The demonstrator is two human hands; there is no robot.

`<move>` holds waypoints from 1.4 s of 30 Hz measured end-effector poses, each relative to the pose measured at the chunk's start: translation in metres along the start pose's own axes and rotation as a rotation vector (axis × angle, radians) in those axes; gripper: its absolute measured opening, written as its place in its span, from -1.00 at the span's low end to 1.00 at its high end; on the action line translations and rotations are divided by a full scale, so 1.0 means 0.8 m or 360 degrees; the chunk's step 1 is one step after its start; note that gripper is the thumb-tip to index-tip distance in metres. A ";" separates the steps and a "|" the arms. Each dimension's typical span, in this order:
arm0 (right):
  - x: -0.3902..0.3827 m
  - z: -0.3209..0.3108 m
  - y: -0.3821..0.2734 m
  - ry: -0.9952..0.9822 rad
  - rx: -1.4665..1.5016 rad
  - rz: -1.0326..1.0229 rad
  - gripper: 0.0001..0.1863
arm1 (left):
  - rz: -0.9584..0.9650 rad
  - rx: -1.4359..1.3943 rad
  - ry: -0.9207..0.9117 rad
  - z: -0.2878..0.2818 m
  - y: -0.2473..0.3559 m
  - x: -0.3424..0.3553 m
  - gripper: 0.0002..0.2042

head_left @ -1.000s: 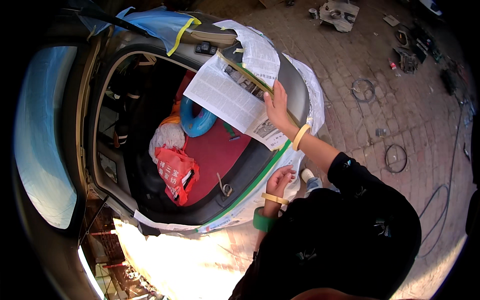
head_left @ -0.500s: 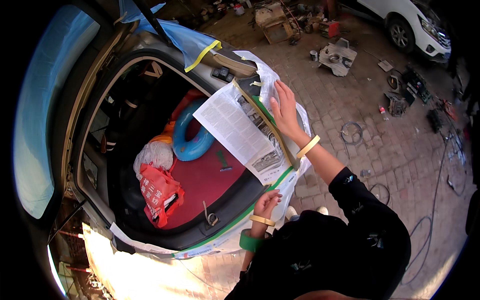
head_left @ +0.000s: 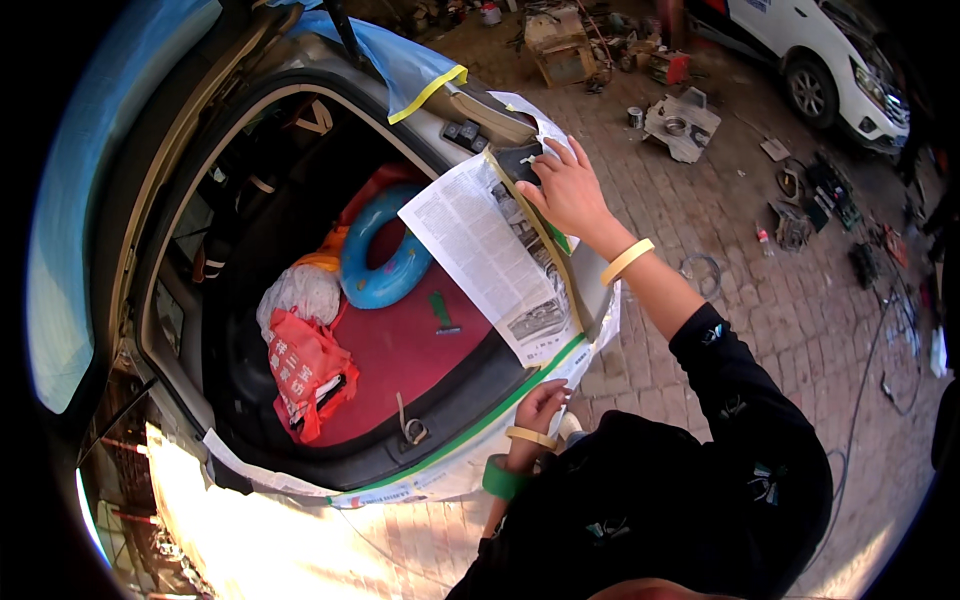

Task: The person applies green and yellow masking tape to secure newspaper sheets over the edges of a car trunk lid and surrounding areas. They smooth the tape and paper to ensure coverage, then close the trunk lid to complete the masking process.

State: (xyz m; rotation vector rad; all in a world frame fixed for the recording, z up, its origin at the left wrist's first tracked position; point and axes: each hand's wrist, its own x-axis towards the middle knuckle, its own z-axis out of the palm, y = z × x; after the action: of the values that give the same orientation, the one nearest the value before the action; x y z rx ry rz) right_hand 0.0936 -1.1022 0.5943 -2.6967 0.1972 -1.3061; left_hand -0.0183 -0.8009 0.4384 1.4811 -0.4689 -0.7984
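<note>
My right hand, fingers spread, presses on the far corner of the car's rear, over the edge of white masking paper and a strip of green tape. A cream tape roll rings that wrist. Left of the hand, a newspaper sheet is taped along the rear corner and hangs over the trunk opening. My left hand is closed in a pinch beside the masked bumper; what its fingers hold is hidden. Around the left wrist sit a cream tape roll and a green tape roll.
Inside the trunk lie a blue swim ring, a red bag and a whitish bag. The raised tailgate is covered in blue film. Car parts, cables and a white car stand on the brick floor.
My right hand has shifted up toward the far corner, its fingers spreading wider. White paper beside it shows less on the outer side. My left hand stays by the bumper, and the view has shifted slightly.
</note>
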 end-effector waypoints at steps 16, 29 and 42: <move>-0.008 0.000 0.007 0.0060 0.0116 0.0076 -0.50 | 0.0018 -0.0034 -0.0006 0.040 0.007 -0.020 -0.73; -0.122 -0.139 -0.012 0.0297 0.0948 0.0267 -0.83 | 0.0330 0.0418 0.0557 0.031 0.116 0.037 -0.81; -0.157 -0.153 0.062 0.0278 0.1088 0.0606 -0.91 | 0.0677 -0.0045 0.0697 -0.056 0.342 0.301 -0.58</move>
State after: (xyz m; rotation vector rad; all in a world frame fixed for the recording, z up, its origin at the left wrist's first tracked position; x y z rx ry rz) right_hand -0.0826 -1.1371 0.5637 -1.8723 0.2185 -1.2052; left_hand 0.2249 -0.9674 0.6568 1.4115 -0.4143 -0.1370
